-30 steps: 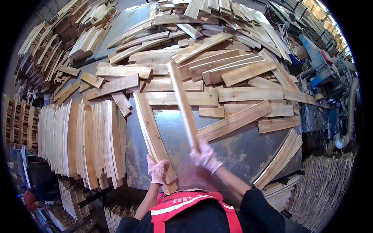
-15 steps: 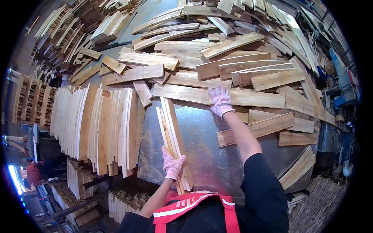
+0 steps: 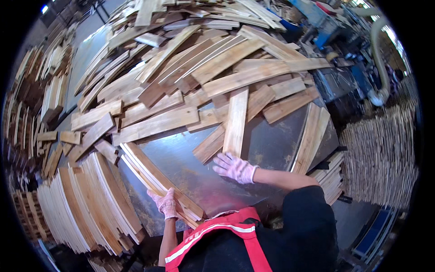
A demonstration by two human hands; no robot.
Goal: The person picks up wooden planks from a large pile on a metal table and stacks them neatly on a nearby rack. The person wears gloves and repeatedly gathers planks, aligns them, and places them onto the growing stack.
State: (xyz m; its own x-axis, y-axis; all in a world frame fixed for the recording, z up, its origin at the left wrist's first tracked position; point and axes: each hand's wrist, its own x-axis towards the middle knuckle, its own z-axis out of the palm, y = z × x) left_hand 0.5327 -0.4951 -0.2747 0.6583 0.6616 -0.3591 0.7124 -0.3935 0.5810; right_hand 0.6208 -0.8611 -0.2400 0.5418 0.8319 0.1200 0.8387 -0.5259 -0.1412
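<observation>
The right hand (image 3: 235, 168) has drawn back from the far pile (image 3: 235, 59), fingers spread at the near end of a pale board (image 3: 236, 122) on the table (image 3: 190, 167); at left, the left hand (image 3: 164, 202) still grips a board bundle (image 3: 158, 176), leaving only the right free.

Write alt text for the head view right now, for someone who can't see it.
A person's pink-and-white gloved left hand holds long pale wooden boards on a dark metal tabletop, while the similarly gloved right hand meets the near end of another flat pale wooden board. Beyond sprawls a jumbled pile of wooden boards.
</observation>
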